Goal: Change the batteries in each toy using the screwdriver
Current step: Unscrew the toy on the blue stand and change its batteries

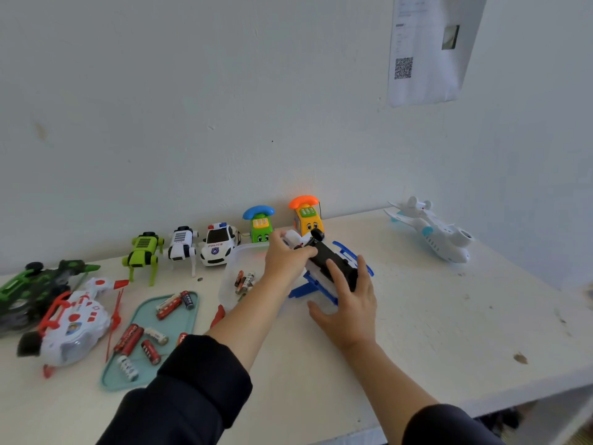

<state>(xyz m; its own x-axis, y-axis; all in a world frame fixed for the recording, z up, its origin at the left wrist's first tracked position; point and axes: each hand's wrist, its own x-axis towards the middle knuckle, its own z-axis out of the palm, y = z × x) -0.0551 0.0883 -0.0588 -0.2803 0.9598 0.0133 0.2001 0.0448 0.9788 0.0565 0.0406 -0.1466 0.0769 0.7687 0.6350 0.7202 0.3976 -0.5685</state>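
A white and blue toy plane [324, 271] lies upside down at the table's middle, its black underside up. My left hand [287, 258] grips its front end, near a black wheel. My right hand [349, 300] holds its rear, fingers over the black underside. A red-handled screwdriver [218, 316] lies on the table under my left forearm, partly hidden. Several red and white batteries lie on a teal tray [186, 319]. A few more batteries sit in a clear plastic tub [229, 284].
Along the wall stand a green robot dog [143, 252], a white robot dog [182, 245], a police car [219, 245], a green phone toy [260, 224] and an orange phone toy [306, 216]. A white plane [433, 232] lies far right. A red-white helicopter [77, 319] and green vehicle [35, 287] lie left.
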